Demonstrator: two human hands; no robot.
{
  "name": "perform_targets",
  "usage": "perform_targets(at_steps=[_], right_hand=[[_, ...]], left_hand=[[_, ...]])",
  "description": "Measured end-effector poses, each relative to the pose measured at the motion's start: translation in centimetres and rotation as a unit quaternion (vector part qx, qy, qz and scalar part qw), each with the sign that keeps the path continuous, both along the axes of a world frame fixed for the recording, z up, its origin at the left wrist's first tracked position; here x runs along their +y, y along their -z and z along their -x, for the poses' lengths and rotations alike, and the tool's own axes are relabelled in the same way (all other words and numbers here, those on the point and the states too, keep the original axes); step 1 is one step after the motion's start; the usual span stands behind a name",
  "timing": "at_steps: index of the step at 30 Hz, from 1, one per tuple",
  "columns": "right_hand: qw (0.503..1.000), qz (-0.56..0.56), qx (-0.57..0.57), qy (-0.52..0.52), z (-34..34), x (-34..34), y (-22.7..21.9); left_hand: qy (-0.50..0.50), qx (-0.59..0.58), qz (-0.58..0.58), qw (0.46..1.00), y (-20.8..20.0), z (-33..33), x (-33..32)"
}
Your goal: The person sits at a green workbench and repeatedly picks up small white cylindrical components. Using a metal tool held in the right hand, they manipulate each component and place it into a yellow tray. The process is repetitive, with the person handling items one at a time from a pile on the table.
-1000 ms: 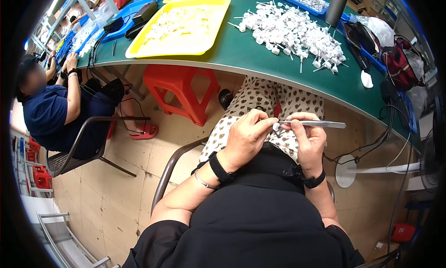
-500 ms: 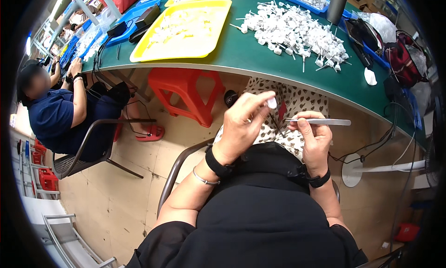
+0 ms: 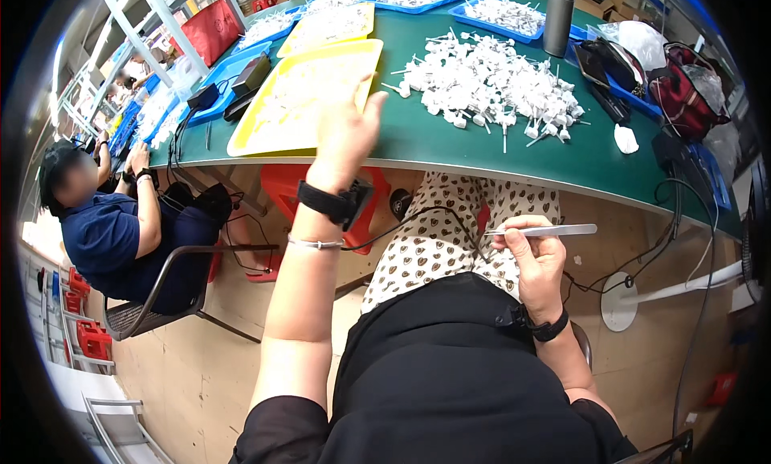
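Note:
My left hand (image 3: 347,133) reaches out over the near yellow tray (image 3: 277,145), with the thumb apart from the stretched fingers. No piece shows in it, though glare and blur soften the fingertips. Inside that tray lie many small pale parts. My right hand (image 3: 534,259) is closed around metal tweezers (image 3: 562,230) above my lap, their thin tips pointing left. On the green table, right of the yellow tray, a loose heap of small white plastic pieces with thin stems (image 3: 490,86) is spread out.
Blue trays of white pieces (image 3: 502,18) stand farther back, beside a grey bottle (image 3: 558,22). At the right are a dark red bag (image 3: 691,90) and cables. Under the table is a red stool (image 3: 281,187). A co-worker (image 3: 104,215) sits at the left.
My left hand has moved from above my lap up and left to the yellow tray. The white piece it held no longer shows. My right hand still holds the tweezers.

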State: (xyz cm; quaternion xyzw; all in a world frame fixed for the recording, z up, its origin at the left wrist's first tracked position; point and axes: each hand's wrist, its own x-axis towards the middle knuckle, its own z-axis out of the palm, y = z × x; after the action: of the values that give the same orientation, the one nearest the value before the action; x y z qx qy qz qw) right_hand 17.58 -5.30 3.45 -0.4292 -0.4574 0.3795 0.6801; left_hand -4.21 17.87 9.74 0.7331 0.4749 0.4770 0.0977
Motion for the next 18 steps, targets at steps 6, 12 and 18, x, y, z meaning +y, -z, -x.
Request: perform_targets(at_steps=[6,12,18], right_hand=[[1.0,-0.01,-0.007,0.008,0.0,-0.3,-0.8],[0.998,-0.034,-0.022,0.046,-0.8,-0.3,-0.4],[0.997,-0.036,-0.041,0.049,-1.6,-0.2,0.6]], left_hand=[[0.178,0.174,-0.012,0.968,0.7,-9.9,-4.1],[0.145,0.237,-0.047,0.959,1.9,-16.8,-3.1],[0.091,0.283,0.006,0.955,2.9,-19.5,-1.9]])
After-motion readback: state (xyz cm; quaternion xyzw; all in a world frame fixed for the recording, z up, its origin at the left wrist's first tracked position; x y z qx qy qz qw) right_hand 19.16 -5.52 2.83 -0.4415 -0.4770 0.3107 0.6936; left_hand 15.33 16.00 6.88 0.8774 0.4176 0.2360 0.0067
